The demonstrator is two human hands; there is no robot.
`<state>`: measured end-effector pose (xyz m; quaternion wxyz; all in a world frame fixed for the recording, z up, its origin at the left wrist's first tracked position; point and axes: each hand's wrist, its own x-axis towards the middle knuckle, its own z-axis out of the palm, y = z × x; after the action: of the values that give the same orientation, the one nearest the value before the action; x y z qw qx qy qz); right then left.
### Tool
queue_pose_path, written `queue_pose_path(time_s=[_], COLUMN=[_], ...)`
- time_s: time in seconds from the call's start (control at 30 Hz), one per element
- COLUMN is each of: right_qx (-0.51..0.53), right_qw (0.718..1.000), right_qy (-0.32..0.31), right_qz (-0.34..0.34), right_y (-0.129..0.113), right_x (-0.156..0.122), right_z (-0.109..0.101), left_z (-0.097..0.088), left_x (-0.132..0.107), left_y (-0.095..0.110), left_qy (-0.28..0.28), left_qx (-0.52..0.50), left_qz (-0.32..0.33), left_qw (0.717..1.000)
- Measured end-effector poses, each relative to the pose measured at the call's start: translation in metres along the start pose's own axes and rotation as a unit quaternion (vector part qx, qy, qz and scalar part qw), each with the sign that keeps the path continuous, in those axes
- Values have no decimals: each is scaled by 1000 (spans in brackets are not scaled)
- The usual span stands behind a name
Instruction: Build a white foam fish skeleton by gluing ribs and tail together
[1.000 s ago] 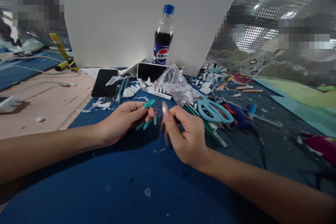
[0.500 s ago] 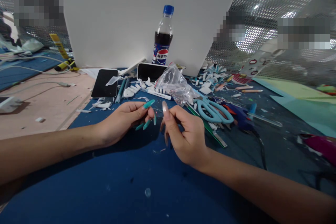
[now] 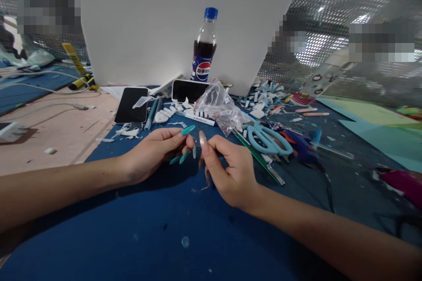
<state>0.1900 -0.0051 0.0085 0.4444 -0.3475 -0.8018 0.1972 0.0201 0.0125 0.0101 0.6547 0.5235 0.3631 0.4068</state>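
Note:
My left hand (image 3: 154,151), with long teal nails, is closed in a pinch above the blue table mat (image 3: 138,232). Facing it, my right hand (image 3: 232,171) has long pinkish-beige nails and its thumb presses against the bent index finger. Only a small gap separates the two sets of fingertips. A tiny pinkish speck shows by the left fingertips, but what either pinch holds is too small to make out. Behind the hands are a white marker (image 3: 199,118) and a clear plastic bag (image 3: 222,107). Blue-handled scissors (image 3: 267,138) lie beyond my right hand.
A cola bottle (image 3: 205,48) stands before a white board (image 3: 141,22). Two phones, one lying flat (image 3: 132,107) and one propped (image 3: 184,91), are near it. White and blue scraps (image 3: 267,96), a green strip (image 3: 260,158) and a dark corded tool (image 3: 305,151) lie rightward.
My right hand has shifted slightly left, bringing its thumb and index tips closer to my left fingertips. My left hand stays almost still.

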Motion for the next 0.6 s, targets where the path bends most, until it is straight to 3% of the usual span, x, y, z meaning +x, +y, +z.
queue_pose_path(time_s=[0.6], right_qx=[-5], right_qw=[999], right_qy=[-36], right_qz=[-9], right_y=[1], right_x=[2], right_z=[-1], left_z=[-4], left_x=[-1], left_y=[-3], left_qy=[24], left_qx=[-20], left_qz=[19], left_qw=[999])
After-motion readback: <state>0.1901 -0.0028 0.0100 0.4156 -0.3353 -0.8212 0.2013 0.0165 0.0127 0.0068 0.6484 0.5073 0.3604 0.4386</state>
